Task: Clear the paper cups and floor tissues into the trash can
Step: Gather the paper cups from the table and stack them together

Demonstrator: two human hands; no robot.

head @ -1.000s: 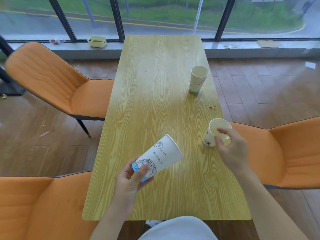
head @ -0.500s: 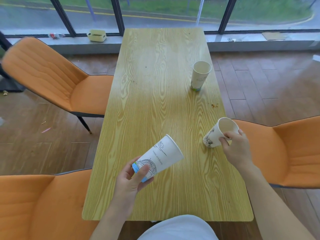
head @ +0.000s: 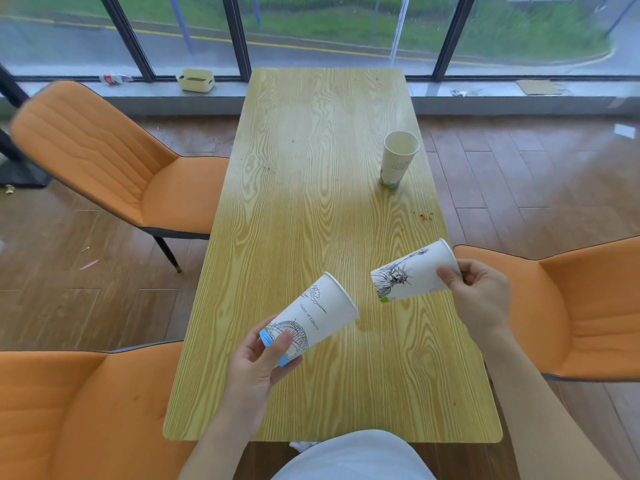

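My left hand (head: 254, 368) grips the base of a white printed paper cup (head: 315, 317), tilted with its mouth pointing up and right above the wooden table (head: 311, 168). My right hand (head: 479, 296) pinches the rim of a second paper cup (head: 408, 275), which is lifted off the table and lies almost on its side, base toward the left. A third paper cup (head: 397, 157) stands upright farther along the table's right side. A bit of white tissue (head: 301, 446) shows on the floor under the table's near edge. No trash can is in view.
Orange chairs stand at the left (head: 114, 168), near left (head: 79, 410) and right (head: 571, 306) of the table. Crumbs (head: 424, 216) lie near the right edge. A pale box (head: 195, 79) sits on the window ledge. A white scrap (head: 625, 130) lies on the floor, far right.
My right hand took hold of the near-right cup by its rim, tipped it over and lifted it off the table. The left hand kept its cup almost still.
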